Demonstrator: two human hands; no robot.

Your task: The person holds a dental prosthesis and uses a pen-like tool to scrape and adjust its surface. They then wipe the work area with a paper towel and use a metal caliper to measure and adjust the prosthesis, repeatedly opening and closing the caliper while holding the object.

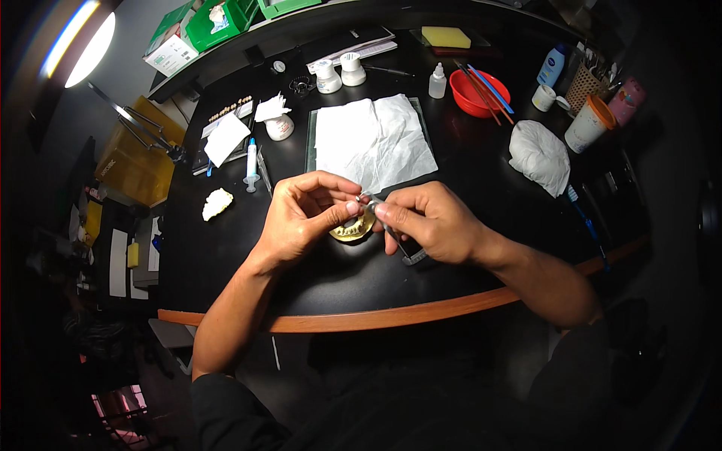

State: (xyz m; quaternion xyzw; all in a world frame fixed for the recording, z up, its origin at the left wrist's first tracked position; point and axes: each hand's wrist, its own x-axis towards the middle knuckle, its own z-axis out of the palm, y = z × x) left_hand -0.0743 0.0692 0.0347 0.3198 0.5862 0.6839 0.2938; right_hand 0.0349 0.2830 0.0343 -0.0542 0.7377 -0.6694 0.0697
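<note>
Over the near middle of the black table, my two hands meet fingertip to fingertip. My right hand (432, 222) is closed on a small metal caliper (412, 257), whose wider end points down toward me and whose tips reach my left fingers. My left hand (304, 214) pinches thumb against fingers at those tips; whatever it holds there is too small to name. Just below the fingertips is a yellowish dental cast (352, 231) with a row of teeth, partly hidden by my left thumb and fingers.
Beyond my hands, a white paper towel (368, 139) covers a glass slab. To the left lie a syringe (251, 161) and a pale lump (217, 204). A red bowl (474, 105) with brushes across it and a wrapped white cloth (540, 154) are on the right.
</note>
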